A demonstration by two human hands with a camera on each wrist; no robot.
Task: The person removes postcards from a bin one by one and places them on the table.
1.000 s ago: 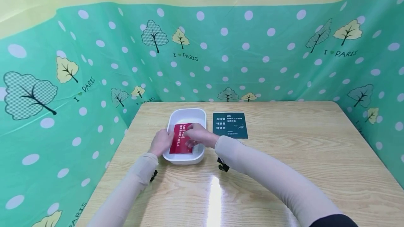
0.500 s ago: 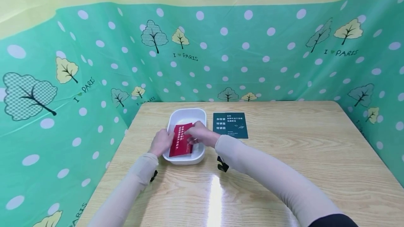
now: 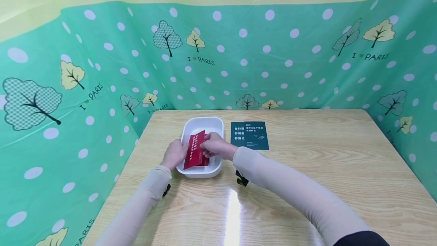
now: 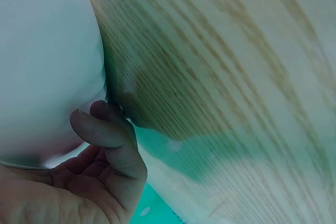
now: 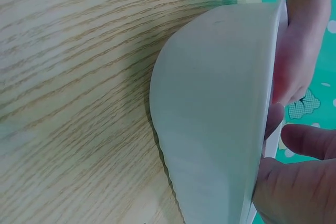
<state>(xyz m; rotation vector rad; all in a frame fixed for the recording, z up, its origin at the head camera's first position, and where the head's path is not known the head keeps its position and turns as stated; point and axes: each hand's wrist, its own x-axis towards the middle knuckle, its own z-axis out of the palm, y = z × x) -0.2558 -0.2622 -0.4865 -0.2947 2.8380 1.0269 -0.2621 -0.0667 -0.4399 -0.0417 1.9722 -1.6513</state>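
Red and flat, with white writing on it, one red card (image 3: pixel 194 150) tilts inside a white tub (image 3: pixel 208 125). Another red piece (image 3: pixel 205 161) lies under it, and only its edges peek out. The right hand (image 3: pixel 218 145) pinches the right side of the top card between thumb and fingers. The left hand (image 3: pixel 175 153) has its fingers curled at the left rim of the tub and seems to hold the tub steady, though the wrist view is too dark to be sure.

The step in hand looks like lifting the top card away from the piece below. I think the next move calls for a snug pinch, a gentle pull up past the rim, and a still tub. If the pinch is loose, the card could slip back down.

The card looks thin and a bit stiff, like thick paper. The tub looks like hard, smooth plastic, longer than it is wide, with round corners and sides that curve in toward the bottom. The table (image 3: pixel 307 151) has pale, wavy wood lines and a bright, shiny stripe near the person.

Just right of the tub, a dark green card (image 3: pixel 252 139) lies flat on the table; I cannot tell if it is one sheet or two. Behind it all hangs a soft green cloth (image 3: pixel 283 41) with pale dots, trees and some creases.
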